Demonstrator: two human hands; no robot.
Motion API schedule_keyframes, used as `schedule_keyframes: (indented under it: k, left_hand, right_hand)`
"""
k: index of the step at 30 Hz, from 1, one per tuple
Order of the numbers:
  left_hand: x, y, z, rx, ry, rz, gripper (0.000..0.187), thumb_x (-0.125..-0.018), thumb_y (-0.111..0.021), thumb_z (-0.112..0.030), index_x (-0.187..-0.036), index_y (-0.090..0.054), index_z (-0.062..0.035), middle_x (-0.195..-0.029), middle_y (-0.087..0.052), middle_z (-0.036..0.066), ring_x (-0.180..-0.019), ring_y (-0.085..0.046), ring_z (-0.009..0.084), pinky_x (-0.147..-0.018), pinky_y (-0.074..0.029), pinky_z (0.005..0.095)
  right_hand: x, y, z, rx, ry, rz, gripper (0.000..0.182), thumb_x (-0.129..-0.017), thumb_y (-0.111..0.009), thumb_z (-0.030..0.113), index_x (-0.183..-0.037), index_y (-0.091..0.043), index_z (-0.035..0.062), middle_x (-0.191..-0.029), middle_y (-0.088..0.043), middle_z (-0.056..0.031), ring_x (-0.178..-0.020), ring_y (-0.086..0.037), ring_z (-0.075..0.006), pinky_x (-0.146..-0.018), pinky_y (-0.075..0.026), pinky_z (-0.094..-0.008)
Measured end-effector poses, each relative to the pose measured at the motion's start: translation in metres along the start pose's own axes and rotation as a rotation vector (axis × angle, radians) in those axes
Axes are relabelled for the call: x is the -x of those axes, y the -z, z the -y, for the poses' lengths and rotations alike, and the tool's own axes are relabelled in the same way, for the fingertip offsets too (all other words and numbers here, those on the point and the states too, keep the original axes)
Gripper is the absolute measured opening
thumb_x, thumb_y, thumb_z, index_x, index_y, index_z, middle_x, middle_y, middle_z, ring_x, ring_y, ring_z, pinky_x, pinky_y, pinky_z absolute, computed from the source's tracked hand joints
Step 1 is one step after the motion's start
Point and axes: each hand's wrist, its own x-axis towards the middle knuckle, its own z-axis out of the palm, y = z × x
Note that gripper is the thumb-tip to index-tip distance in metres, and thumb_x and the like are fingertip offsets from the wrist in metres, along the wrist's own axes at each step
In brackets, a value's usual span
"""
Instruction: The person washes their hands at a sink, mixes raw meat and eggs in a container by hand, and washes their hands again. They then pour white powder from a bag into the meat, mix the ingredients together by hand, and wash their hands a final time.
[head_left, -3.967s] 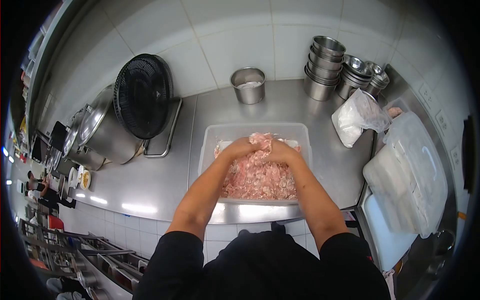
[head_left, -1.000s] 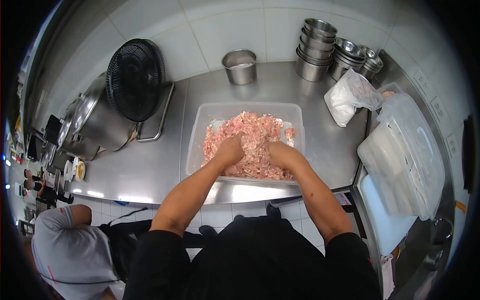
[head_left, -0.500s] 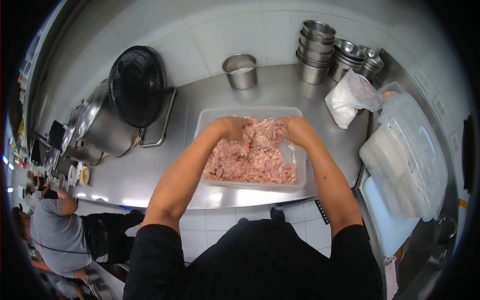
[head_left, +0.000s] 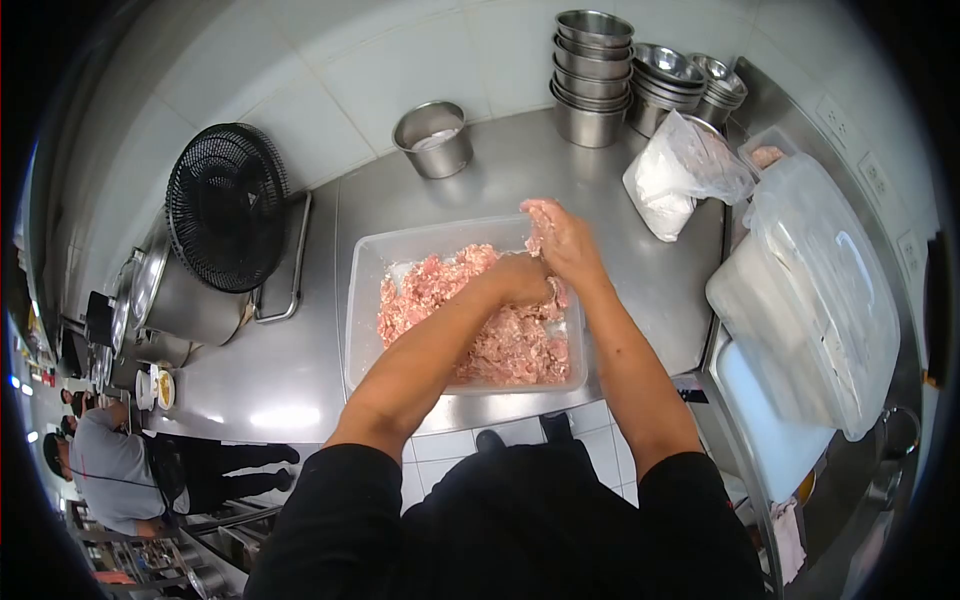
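Head view: left hand (head_left: 520, 278) pressed into the mince (head_left: 470, 320) filling the tub (head_left: 362, 300) on the counter (head_left: 300, 370); right hand (head_left: 562, 240) lifts a clutched clump above the far rim, letting scraps fall back inside.
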Motion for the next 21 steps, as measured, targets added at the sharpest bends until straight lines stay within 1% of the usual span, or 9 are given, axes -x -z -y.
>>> schedule_keyframes:
  k: [1, 3, 4, 7, 11, 13, 17, 19, 21]
  left_hand:
    - [0.003, -0.006, -0.003, -0.065, -0.059, -0.05, 0.046, -0.08, -0.061, -0.035, -0.118, -0.069, -0.0104, -0.12, -0.065, 0.022, -0.109, -0.062, 0.04, -0.095, -0.048, 0.0481]
    - [0.017, -0.024, -0.008, -0.196, -0.17, -0.163, 0.042, -0.085, -0.056, -0.038, -0.112, -0.072, -0.0094, -0.115, -0.068, 0.02, -0.11, -0.063, 0.036, -0.094, -0.049, 0.0486]
    - [0.022, -0.029, -0.011, -0.232, -0.2, -0.128, 0.042, -0.085, -0.057, -0.038, -0.113, -0.072, -0.0099, -0.115, -0.068, 0.019, -0.109, -0.064, 0.0357, -0.093, -0.049, 0.0484]
    - [0.033, -0.039, -0.02, -0.348, -0.286, -0.018, 0.043, -0.085, -0.058, -0.036, -0.118, -0.07, -0.0117, -0.113, -0.069, 0.018, -0.108, -0.064, 0.0349, -0.093, -0.049, 0.0477]
    - [0.041, -0.042, -0.062, -0.542, -0.247, 0.244, 0.045, -0.077, -0.058, -0.027, -0.119, -0.071, -0.0177, -0.116, -0.066, 0.023, -0.115, -0.06, 0.0342, -0.093, -0.049, 0.046]
    - [0.035, -0.053, -0.063, -0.561, -0.154, 0.326, 0.044, -0.077, -0.06, -0.026, -0.118, -0.072, -0.015, -0.113, -0.068, 0.022, -0.115, -0.06, 0.0347, -0.094, -0.048, 0.0448]
    - [0.048, -0.057, -0.054, -0.773, -0.154, 0.484, 0.05, -0.079, -0.064, -0.028, -0.125, -0.067, -0.0088, -0.137, -0.058, 0.019, -0.119, -0.06, 0.032, -0.092, -0.051, 0.0455]
    - [0.082, -0.052, -0.032, -0.789, -0.195, 0.248, 0.052, -0.08, -0.067, -0.031, -0.127, -0.065, -0.0079, -0.147, -0.045, 0.019, -0.132, -0.046, 0.0353, -0.099, -0.046, 0.0494]
    - [0.112, -0.036, -0.02, -0.807, -0.073, 0.073, 0.058, -0.08, -0.07, -0.035, -0.132, -0.061, -0.0114, -0.157, -0.028, 0.018, -0.141, -0.032, 0.0398, -0.106, -0.041, 0.0539]
  right_hand:
    - [-0.002, 0.001, 0.002, 0.043, 0.018, -0.005, 0.023, -0.099, -0.052, 0.022, -0.114, -0.062, 0.0072, -0.102, -0.07, -0.0179, -0.093, -0.066, -0.0388, -0.079, -0.052, -0.0426]
    - [-0.006, -0.001, -0.005, 0.081, 0.115, -0.033, 0.023, -0.1, -0.052, 0.021, -0.113, -0.063, 0.0071, -0.094, -0.068, -0.0152, -0.082, -0.065, -0.0326, -0.076, -0.051, -0.0394]
    - [-0.005, -0.005, -0.011, 0.099, 0.161, -0.036, 0.022, -0.1, -0.051, 0.021, -0.113, -0.064, 0.0071, -0.09, -0.067, -0.0139, -0.077, -0.065, -0.0295, -0.074, -0.051, -0.0378]
    - [-0.008, -0.015, -0.024, 0.111, 0.274, -0.098, 0.021, -0.1, -0.052, 0.018, -0.112, -0.064, 0.007, -0.092, -0.068, -0.0161, -0.081, -0.065, -0.0355, -0.074, -0.051, -0.0418]
    - [-0.009, -0.009, -0.017, 0.192, 0.206, 0.004, 0.02, -0.099, -0.053, 0.018, -0.11, -0.064, 0.006, -0.1, -0.069, -0.0177, -0.089, -0.065, -0.0382, -0.078, -0.051, -0.0433]
    - [-0.007, -0.008, -0.02, 0.224, 0.185, 0.031, 0.02, -0.099, -0.053, 0.018, -0.109, -0.064, 0.0053, -0.103, -0.069, -0.0179, -0.091, -0.065, -0.0386, -0.079, -0.051, -0.0437]
    - [-0.005, -0.008, -0.021, 0.291, 0.295, -0.005, 0.02, -0.097, -0.052, 0.018, -0.108, -0.064, 0.0061, -0.102, -0.069, -0.0183, -0.092, -0.064, -0.0393, -0.08, -0.051, -0.0461]
    - [0.001, -0.015, -0.021, 0.29, 0.253, -0.041, 0.021, -0.096, -0.049, 0.019, -0.108, -0.063, 0.0075, -0.1, -0.069, -0.0179, -0.093, -0.064, -0.04, -0.08, -0.05, -0.0494]
    - [0.006, -0.015, -0.01, 0.376, 0.218, -0.033, 0.021, -0.095, -0.05, 0.018, -0.107, -0.063, 0.007, -0.1, -0.069, -0.0175, -0.093, -0.064, -0.0395, -0.08, -0.051, -0.0488]
